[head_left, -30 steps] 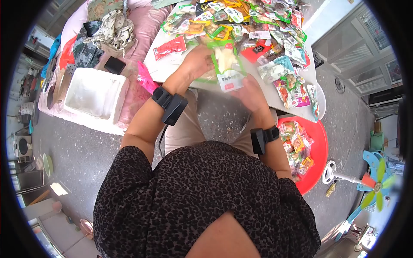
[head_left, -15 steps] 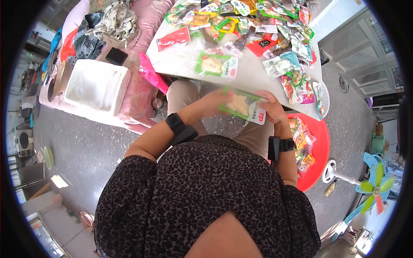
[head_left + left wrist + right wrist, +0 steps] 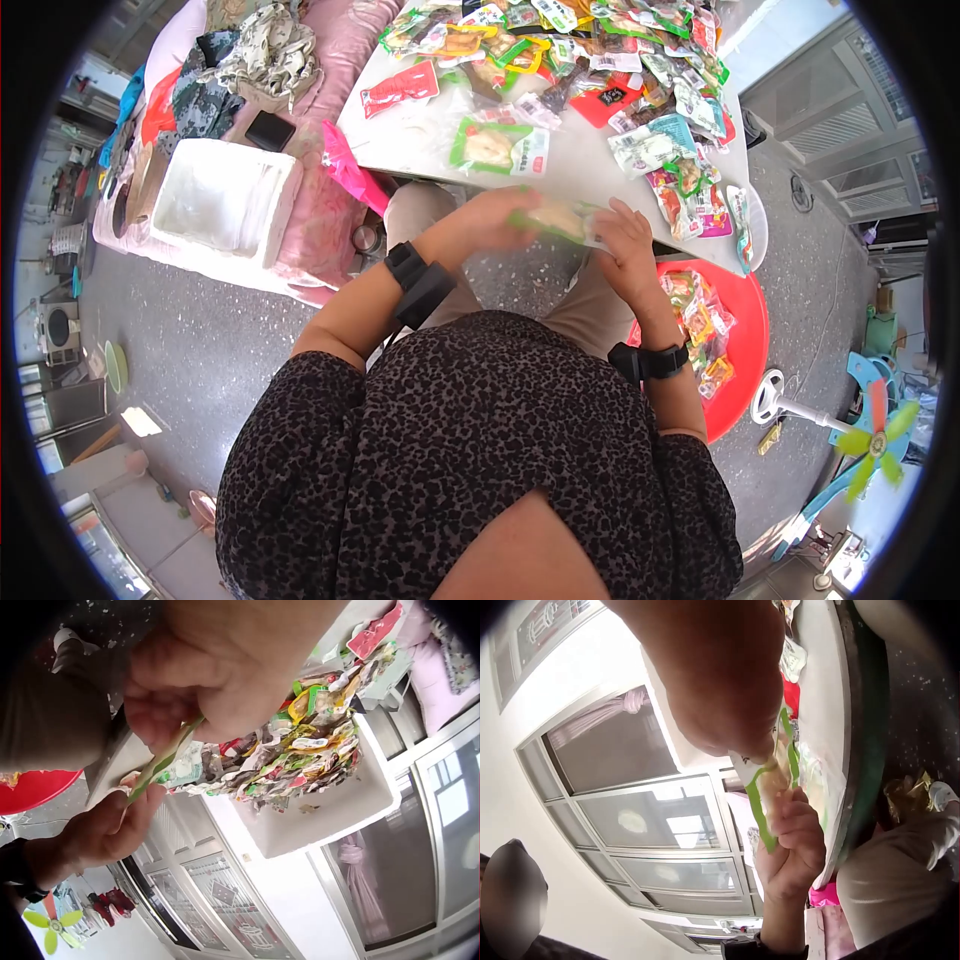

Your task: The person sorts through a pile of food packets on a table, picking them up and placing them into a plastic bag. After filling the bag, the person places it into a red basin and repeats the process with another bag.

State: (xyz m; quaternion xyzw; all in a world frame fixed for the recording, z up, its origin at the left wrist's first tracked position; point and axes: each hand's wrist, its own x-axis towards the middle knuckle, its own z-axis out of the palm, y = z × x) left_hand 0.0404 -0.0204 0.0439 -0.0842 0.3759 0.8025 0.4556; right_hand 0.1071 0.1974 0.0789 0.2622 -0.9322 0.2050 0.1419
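Note:
Above my lap, just off the table's near edge, a green-edged clear food packet [image 3: 558, 220] with pale contents is stretched between my hands. My left hand [image 3: 500, 218] pinches its left end, slightly blurred. At the white end, my right hand [image 3: 628, 248] grips the packet between thumb and fingers. The left wrist view shows the packet [image 3: 161, 763] nearly edge-on. Left fingers curl over the packet [image 3: 763, 795] in the right wrist view. A similar green-edged packet [image 3: 490, 148] lies flat on the table near the left hand.
A heap of mixed food packets [image 3: 560, 60] covers the back of the white table [image 3: 590, 160]. A red packet [image 3: 400, 90] lies left. Below the right forearm stands a red basin [image 3: 750, 350] of packets. A white foam box [image 3: 225, 205] rests on the pink bed.
Both hands have drawn the packet back from over the table to above my lap. Over the last half second, it has tipped from face-up towards edge-on, and the right hand has risen slightly.

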